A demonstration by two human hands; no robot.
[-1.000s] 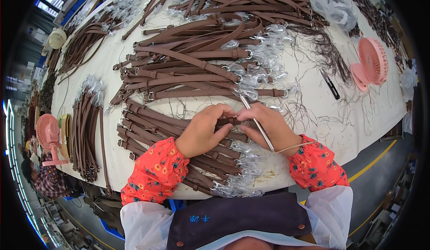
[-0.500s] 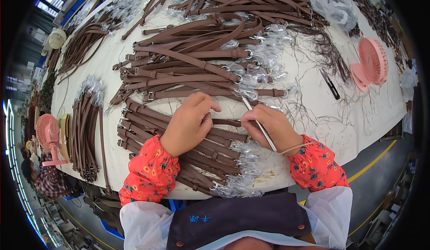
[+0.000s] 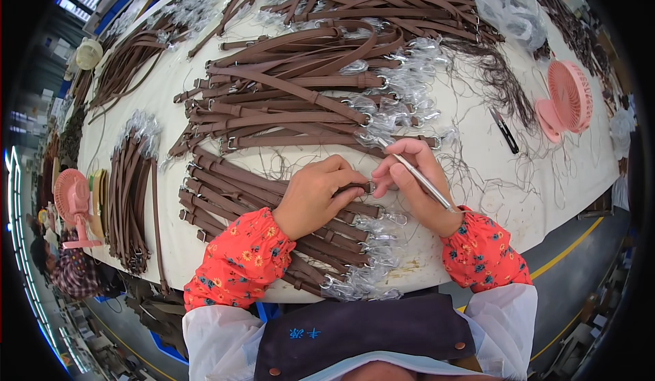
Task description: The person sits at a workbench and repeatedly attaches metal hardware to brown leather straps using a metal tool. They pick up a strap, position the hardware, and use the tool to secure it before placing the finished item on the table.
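Observation:
Brown leather straps with metal buckles lie in rows on the table. My left hand [image 3: 317, 193] pinches the end of one brown strap [image 3: 367, 187], just above the lower pile of straps [image 3: 239, 188]. Close to that strap end, my right hand [image 3: 421, 184] is closed round a slim silver pen-like tool [image 3: 426, 186], which slants across the fingers. The right fingertips are near the strap end; whether they touch it I cannot tell. Clear-wrapped metal clasps [image 3: 382, 248] sit at the right ends of the lower straps. A larger strap pile [image 3: 293, 101] lies just beyond my hands.
A black-handled cutter [image 3: 505, 132] and a pink fan [image 3: 568, 97] stand to the right, among loose dark threads [image 3: 501, 74]. Another strap bundle [image 3: 129, 203] and a second pink fan [image 3: 72, 203] are on the left. Clear plastic [image 3: 508, 5] is heaped at the far right.
My left hand has moved right and nearer, and now pinches the strap end. My right hand has turned and shifted right, still holding the silver tool.

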